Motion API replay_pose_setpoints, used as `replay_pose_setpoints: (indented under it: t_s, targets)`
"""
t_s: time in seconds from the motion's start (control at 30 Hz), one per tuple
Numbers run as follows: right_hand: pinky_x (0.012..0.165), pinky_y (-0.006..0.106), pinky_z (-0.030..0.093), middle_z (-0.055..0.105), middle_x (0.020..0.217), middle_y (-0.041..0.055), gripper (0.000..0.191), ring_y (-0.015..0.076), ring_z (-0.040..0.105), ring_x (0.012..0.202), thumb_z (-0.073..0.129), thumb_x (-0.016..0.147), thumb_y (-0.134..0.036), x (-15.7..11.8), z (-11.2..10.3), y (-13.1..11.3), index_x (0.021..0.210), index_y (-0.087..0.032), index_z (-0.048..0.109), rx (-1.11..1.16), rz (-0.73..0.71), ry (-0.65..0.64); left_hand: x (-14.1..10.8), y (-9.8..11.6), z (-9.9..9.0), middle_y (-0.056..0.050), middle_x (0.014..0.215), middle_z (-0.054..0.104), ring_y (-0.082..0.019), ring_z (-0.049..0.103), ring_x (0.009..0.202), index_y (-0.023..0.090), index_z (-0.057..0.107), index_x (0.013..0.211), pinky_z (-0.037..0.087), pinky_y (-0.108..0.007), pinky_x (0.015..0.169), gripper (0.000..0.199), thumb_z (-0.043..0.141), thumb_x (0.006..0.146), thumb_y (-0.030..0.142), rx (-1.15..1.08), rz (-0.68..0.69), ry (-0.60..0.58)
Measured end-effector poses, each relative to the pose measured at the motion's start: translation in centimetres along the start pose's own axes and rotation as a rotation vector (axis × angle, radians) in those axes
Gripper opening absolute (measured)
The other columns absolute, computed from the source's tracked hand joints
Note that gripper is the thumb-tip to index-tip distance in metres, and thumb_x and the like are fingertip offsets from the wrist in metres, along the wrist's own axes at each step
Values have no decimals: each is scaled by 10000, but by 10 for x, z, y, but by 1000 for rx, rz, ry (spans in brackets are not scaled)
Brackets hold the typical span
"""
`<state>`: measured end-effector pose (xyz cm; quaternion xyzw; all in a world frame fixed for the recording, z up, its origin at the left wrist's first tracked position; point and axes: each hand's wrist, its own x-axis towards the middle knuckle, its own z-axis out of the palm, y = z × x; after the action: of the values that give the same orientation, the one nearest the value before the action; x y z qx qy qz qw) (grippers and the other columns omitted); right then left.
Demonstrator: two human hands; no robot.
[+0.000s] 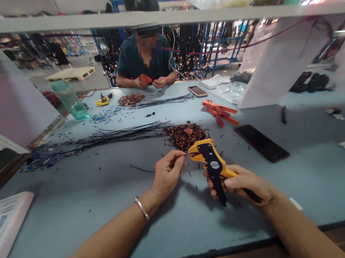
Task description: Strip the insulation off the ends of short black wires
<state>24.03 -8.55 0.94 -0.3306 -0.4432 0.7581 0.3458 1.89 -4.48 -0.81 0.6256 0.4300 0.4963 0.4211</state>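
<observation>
My left hand (168,170) pinches a thin black wire (139,168) near one end, while its other end trails to the left above the table. In my right hand (247,183) is a yellow and dark blue wire stripper (214,164), its handles gripped and its jaws pointing left. The wire's tip is at the jaws; whether they are clamped on it I cannot tell. Just behind the jaws lies a heap of short black and copper-coloured offcuts (187,135). A bundle of long black wires (120,135) stretches left from that heap, with blue bits at its far end.
A dark phone (262,142) and orange-red pliers (219,112) lie to the right. A white device (6,227) sits at the left edge, a green bottle (70,101) farther back. Across the table (144,236), a person (145,60) holds a red tool beside a second offcut heap (131,99).
</observation>
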Motion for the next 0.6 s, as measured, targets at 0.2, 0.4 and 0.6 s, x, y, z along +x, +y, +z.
replay_pose_setpoints:
  t_s: [0.2,0.4,0.6]
  targets:
    - [699,325,522,696,846,78,393,213,674,744,780,664,-332,1,0,1,983,-130,669,-15,-8,-11,-2,-3,2,41,620,528,-67,454,477,151,596,883,399,-180,486,172,541,854,311,-62,39,-53]
    - [676,320,503,679,845,74,400,207,650,731,774,674,-341,1,1,1,994,-128,663,-26,-18,-23,-3,-3,2,44,598,524,-67,450,469,152,595,870,394,-180,482,180,536,865,322,-51,39,-61]
    - [657,313,485,656,854,79,400,191,620,714,765,688,-359,3,2,2,991,-125,649,-58,-34,-11,-2,-1,2,44,578,524,-64,440,451,147,593,852,386,-177,465,202,541,859,343,-59,19,-59]
